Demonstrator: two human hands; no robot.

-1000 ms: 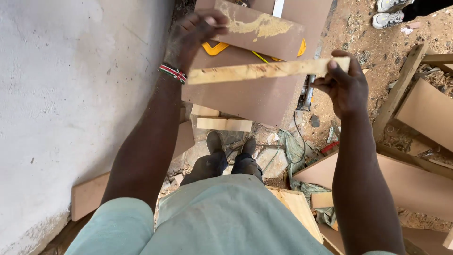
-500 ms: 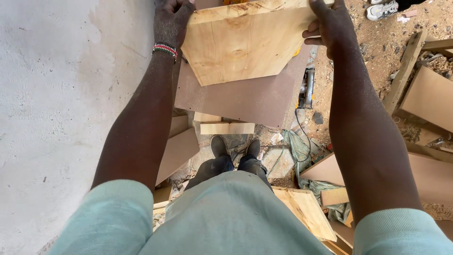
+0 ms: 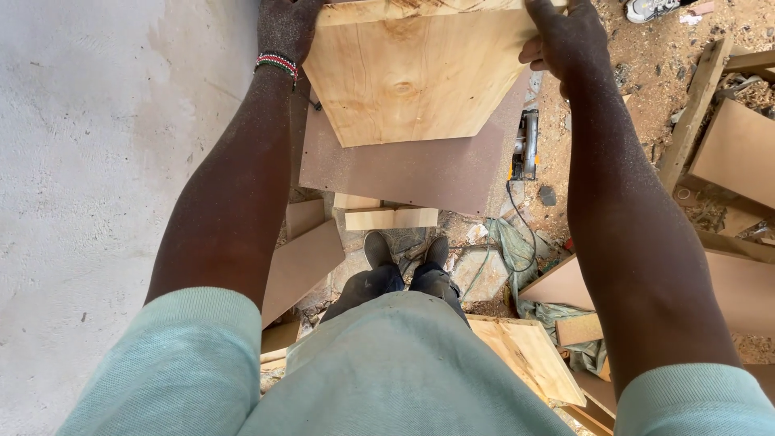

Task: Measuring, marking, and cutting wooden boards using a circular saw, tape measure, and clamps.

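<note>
Hands grip one plywood board point(image 3: 412, 73): left hand point(image 3: 284, 28) clasps its left edge, right hand point(image 3: 565, 40) its right, above one brown panel point(image 3: 404, 169) and one circular saw point(image 3: 526, 145).

One pale plywood panel with a knot point(image 3: 408, 77), two bare hands, left hand point(image 3: 286, 28) and right hand point(image 3: 569, 40), one brown hardboard sheet point(image 3: 404, 169), one circular saw point(image 3: 526, 145), two dark shoes point(image 3: 404, 250), one beaded wristband point(image 3: 277, 63), one short pale wood block point(image 3: 391, 218).

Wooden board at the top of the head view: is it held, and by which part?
Yes. Both hands hold the light wooden board by its side edges: left hand on the left edge, right hand on the right.
</note>
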